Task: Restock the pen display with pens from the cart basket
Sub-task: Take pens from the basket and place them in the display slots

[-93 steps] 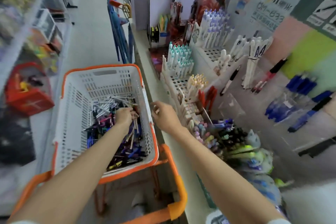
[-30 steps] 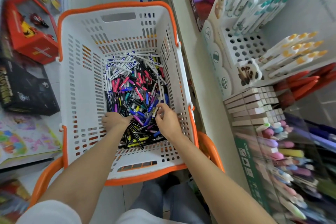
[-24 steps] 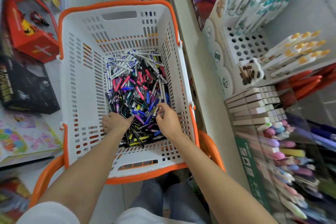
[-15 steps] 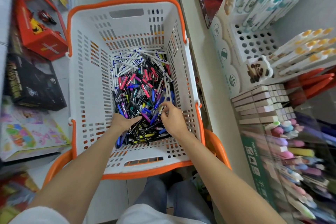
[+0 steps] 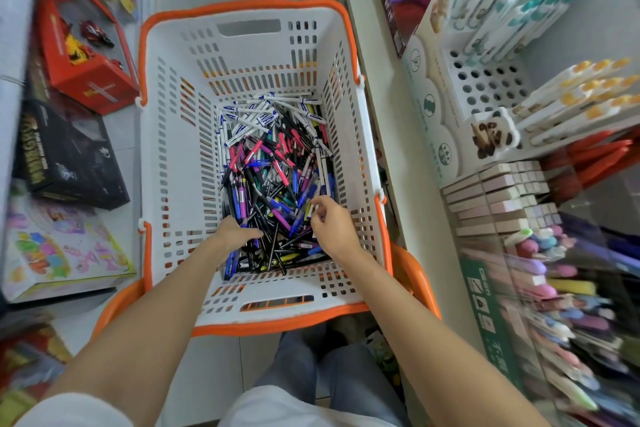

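Dozens of loose pens (image 5: 277,163), the white ones printed with blue marks too small to read, heap on the floor of the orange-rimmed cart basket (image 5: 173,156) toward its right wall, beside the shelf's pen display (image 5: 485,87), whose green labels blur. The left hand (image 5: 239,234) lies palm down on the heap's near edge, fingers straight and together, while the right hand (image 5: 334,222) curls its fingers, pinching one of them. Three seconds ago the right hand hovered by the display; now both work inside the basket.
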Demonstrator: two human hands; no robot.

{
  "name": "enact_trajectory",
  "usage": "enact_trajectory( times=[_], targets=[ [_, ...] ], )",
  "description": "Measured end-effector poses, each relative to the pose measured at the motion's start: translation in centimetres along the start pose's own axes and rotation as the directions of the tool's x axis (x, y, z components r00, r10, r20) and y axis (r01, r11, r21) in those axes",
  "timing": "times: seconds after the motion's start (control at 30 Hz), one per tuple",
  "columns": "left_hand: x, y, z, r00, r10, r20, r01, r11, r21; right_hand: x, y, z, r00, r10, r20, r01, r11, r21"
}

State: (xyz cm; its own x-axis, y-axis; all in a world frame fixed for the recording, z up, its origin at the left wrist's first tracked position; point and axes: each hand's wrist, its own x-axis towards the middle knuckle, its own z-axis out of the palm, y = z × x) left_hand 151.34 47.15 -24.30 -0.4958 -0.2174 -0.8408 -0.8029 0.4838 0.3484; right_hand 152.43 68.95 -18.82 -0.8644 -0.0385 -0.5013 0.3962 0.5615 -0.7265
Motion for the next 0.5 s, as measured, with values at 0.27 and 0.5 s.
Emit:
enact_trajectory(
  times=[0.27,0.5],
  targets=[
    [-2.0,3.9,-2.2,0.980,0.176,-0.089,-0.196,0.916,-0.349,-0.1,-0.2,-0.1,1.000,-0.004,0.002,0.004,0.999,-0.034],
    [-4.5,4.8,-2.0,0.977,0.196,0.082,-0.162,0.937,-0.310,-0.6,-0.4,-0.2,1.000,0.025,-0.001,-0.025,0.999,0.034]
  ],
)
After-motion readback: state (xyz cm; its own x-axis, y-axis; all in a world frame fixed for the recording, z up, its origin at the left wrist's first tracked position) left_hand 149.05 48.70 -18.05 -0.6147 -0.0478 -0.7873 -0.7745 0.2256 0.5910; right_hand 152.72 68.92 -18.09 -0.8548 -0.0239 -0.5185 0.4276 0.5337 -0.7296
